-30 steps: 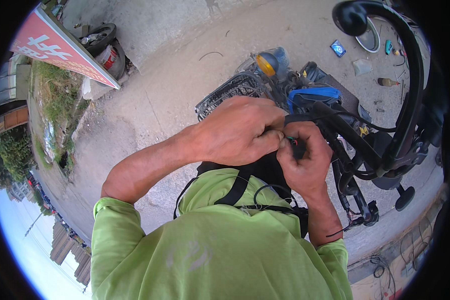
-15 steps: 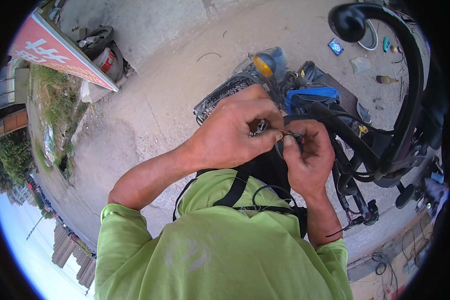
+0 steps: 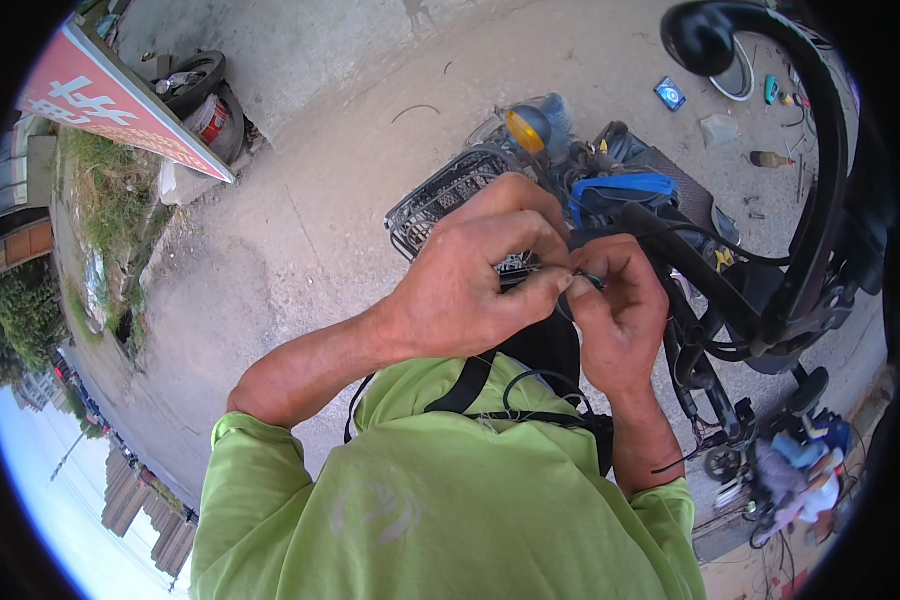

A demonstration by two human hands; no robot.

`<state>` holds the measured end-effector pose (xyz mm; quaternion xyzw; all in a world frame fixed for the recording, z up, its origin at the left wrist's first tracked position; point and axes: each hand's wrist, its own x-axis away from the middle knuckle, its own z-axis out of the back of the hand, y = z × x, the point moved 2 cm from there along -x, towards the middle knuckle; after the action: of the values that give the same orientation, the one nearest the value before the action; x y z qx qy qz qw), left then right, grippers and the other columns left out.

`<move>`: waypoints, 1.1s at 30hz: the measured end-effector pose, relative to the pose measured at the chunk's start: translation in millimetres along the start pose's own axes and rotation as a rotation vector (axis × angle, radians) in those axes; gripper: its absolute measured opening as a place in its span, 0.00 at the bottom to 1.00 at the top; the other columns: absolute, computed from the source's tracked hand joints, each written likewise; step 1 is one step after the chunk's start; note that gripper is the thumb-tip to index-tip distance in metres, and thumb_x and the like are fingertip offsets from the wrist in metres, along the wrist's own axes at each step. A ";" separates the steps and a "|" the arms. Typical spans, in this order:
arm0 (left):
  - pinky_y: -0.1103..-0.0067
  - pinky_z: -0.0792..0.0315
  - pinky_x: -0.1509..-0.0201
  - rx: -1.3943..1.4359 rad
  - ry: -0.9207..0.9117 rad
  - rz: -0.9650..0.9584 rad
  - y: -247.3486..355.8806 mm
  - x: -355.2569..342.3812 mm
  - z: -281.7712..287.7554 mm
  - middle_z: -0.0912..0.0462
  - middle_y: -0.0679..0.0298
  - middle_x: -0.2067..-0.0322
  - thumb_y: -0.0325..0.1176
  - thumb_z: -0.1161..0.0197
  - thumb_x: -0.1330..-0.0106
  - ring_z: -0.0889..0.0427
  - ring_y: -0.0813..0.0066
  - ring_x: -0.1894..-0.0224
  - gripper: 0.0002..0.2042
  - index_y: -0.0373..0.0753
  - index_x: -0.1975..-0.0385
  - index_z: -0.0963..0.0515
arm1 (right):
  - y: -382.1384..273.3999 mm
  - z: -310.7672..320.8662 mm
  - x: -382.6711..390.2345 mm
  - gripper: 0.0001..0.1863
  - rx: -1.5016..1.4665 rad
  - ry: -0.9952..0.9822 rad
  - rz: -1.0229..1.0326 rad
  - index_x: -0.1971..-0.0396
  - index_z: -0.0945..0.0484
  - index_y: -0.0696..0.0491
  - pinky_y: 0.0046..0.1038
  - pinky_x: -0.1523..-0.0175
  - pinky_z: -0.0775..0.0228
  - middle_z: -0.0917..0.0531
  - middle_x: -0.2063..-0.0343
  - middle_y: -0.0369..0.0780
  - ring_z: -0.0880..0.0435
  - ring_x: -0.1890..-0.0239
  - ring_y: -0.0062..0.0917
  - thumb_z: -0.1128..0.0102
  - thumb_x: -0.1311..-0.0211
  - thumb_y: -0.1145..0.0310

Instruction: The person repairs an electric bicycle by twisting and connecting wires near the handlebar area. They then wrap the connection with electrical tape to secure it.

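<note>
My left hand (image 3: pixel 475 270) and my right hand (image 3: pixel 625 320) meet in front of my chest, fingertips almost touching. Thin electrical wires (image 3: pixel 594 278) with coloured insulation, one greenish, show at my right fingers. Thumb and forefinger of my left hand pinch at the wire ends, mostly covered by the fingers. My right thumb presses the wires against its curled fingers. Just beyond the hands lie a black wire basket (image 3: pixel 440 195), an orange-lensed lamp (image 3: pixel 526 130) and a blue-edged part (image 3: pixel 625 188).
A black tubular frame (image 3: pixel 820 200) with cables rises close on my right. On the concrete lie a small blue box (image 3: pixel 670 94), a bottle (image 3: pixel 770 159) and a clear bag (image 3: pixel 720 130). A red sign (image 3: pixel 110 100) and tyres (image 3: pixel 195 85) stand far left. People with a wheeled vehicle (image 3: pixel 795 475) are at lower right.
My left hand has shifted slightly, its fingertips closing in on my right thumb. At lower right, the people and wheeled vehicle have come further into view.
</note>
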<state>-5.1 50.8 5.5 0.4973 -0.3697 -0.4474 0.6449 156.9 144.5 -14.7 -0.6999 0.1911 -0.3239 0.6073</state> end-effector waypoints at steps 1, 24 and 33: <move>0.69 0.26 0.46 0.031 0.005 0.018 0.7 0.5 -2.2 0.21 0.55 0.56 0.25 0.31 0.42 0.20 0.62 0.50 0.05 0.34 0.67 0.18 | 0.5 0.9 0.0 0.06 -0.004 -0.008 0.000 0.65 0.27 0.59 0.22 0.56 0.30 0.23 0.62 0.38 0.23 0.62 0.18 0.41 0.41 0.82; 0.66 0.25 0.56 -0.363 0.150 -0.423 -5.3 21.7 -18.8 0.18 0.56 0.60 0.25 0.28 0.48 0.19 0.58 0.61 0.16 0.36 0.57 0.15 | 1.6 8.9 1.9 0.07 -0.162 -0.083 -0.037 0.61 0.25 0.62 0.23 0.46 0.29 0.22 0.56 0.42 0.22 0.54 0.19 0.44 0.39 0.85; 0.70 0.24 0.50 -0.039 0.036 -0.118 -5.8 6.8 -6.7 0.18 0.54 0.57 0.26 0.31 0.40 0.18 0.60 0.54 0.11 0.34 0.57 0.15 | 4.8 7.9 -0.1 0.07 -0.138 -0.083 -0.020 0.63 0.27 0.60 0.23 0.49 0.32 0.23 0.58 0.40 0.25 0.58 0.18 0.46 0.41 0.84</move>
<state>2.1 45.9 -1.5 0.5135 -0.3193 -0.4829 0.6334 162.9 149.4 -19.8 -0.7546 0.1805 -0.2869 0.5618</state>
